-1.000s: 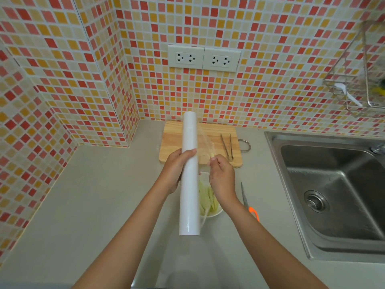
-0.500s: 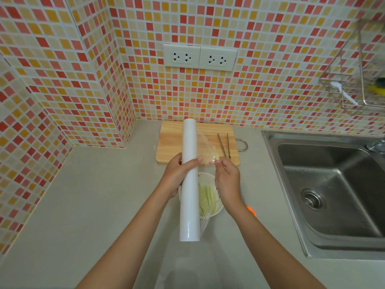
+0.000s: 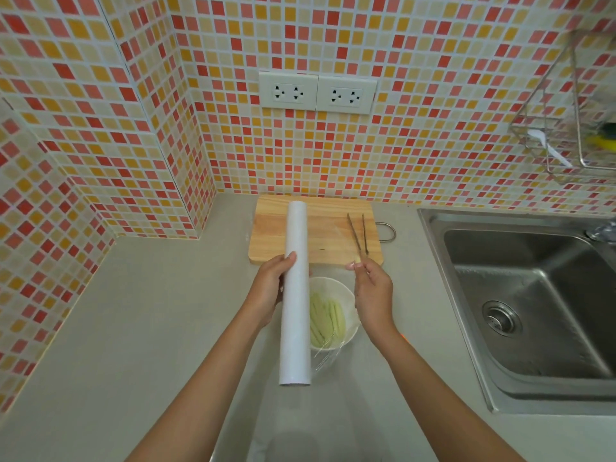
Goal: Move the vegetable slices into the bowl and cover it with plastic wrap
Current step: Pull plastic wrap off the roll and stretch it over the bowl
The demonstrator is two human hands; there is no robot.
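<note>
White and smooth, a long cylindrical roll of plastic wrap (image 3: 295,291) is held above the matte grey worktop (image 3: 133,328), its length running away from the camera. The left hand (image 3: 270,291) is curled about its middle, thumb laid across the top, so that the grip is closed firmly on the roll. A thin, clear sheet of film (image 3: 328,351) is drawn off the roll to the right; it is nearly invisible except for creased, glinting folds at the near rim of the bowl. The right hand (image 3: 373,291) is raised beside the bowl with thumb and forefinger pinched together, seemingly on the far edge of the film, though the edge itself is too transparent to be made out with certainty.

Between the two hands a round white bowl (image 3: 346,295) stands on the worktop, partly hidden by the roll. Pale green vegetable slices (image 3: 325,318), cut in long strips, are piled inside it.

Beyond the bowl a rectangular cutting board (image 3: 320,235) of light wood with a metal loop handle lies against the tiled wall. Slender metal tongs (image 3: 358,235) are laid on its right part. A stainless steel sink (image 3: 533,295) is set into the worktop at the right.
</note>
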